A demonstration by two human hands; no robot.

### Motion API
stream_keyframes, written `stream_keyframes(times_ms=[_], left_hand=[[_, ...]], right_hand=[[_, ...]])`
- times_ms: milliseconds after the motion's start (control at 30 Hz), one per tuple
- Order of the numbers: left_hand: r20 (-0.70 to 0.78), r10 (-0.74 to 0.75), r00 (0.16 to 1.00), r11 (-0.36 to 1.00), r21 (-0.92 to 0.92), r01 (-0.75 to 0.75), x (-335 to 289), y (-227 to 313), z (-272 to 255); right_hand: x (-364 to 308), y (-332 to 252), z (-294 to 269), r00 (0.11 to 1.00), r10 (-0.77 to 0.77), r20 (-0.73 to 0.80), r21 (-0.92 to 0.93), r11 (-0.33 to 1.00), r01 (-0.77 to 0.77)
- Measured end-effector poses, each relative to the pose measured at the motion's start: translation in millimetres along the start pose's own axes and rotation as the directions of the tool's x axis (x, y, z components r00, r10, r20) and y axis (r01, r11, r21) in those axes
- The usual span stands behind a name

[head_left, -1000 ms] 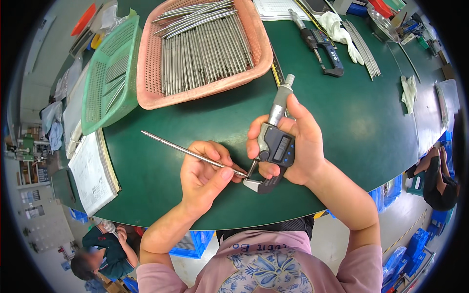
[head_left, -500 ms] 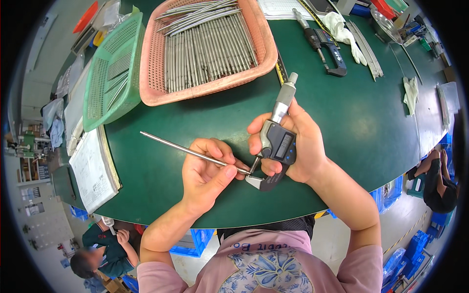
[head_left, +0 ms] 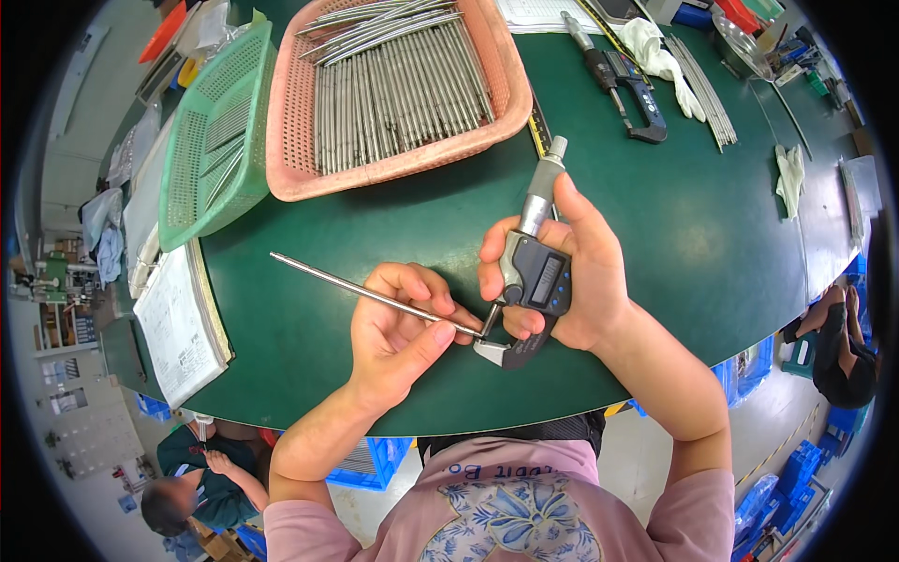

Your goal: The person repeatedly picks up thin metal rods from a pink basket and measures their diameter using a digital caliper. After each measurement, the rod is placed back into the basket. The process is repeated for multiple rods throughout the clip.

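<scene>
Left hand — grip clamped on 1 rod, far tip toward 10 o'clock; right hand — grip wrapped round a gauge; pink basket at 11 o'clock.

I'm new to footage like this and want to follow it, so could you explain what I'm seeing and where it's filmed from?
There is no machine here: these are a person's own bare hands. The view comes from a fisheye camera worn on the head, looking down, so straight edges bend. The left hand holds a thin metal rod. The right hand holds a digital micrometer, its measuring gap at the rod's right end. On the green table stand a pink basket and a green basket, both holding rods. Farther off, at the upper right, lie a second micrometer, white gloves and loose rods.
</scene>
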State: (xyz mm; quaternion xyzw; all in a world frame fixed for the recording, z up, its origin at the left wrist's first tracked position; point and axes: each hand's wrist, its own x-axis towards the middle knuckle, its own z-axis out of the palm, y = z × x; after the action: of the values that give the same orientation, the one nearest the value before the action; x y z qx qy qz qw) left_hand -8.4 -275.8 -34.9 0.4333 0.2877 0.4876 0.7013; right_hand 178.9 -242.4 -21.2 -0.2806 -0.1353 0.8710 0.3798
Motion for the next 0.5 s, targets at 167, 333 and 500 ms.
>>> stream_keyframes(times_ms=[167,333,500], left_hand=[[0.035,0.014,0.999,1.0,-0.023,-0.013,0.3,-1.6,-2.7],[0.013,0.017,1.0,1.0,0.023,-0.017,-0.4,-0.5,-2.6],[0.002,0.008,1.0,1.0,0.017,-0.008,-0.1,-0.6,-1.8]], right_hand=[[0.4,0.1,-0.2,1.0,-0.005,-0.016,-0.011,1.0,0.005],[0.0,0.0,1.0,1.0,-0.006,-0.015,-0.008,1.0,0.006],[0.4,1.8,1.4,0.999,-0.041,-0.015,-0.009,0.999,0.041]])
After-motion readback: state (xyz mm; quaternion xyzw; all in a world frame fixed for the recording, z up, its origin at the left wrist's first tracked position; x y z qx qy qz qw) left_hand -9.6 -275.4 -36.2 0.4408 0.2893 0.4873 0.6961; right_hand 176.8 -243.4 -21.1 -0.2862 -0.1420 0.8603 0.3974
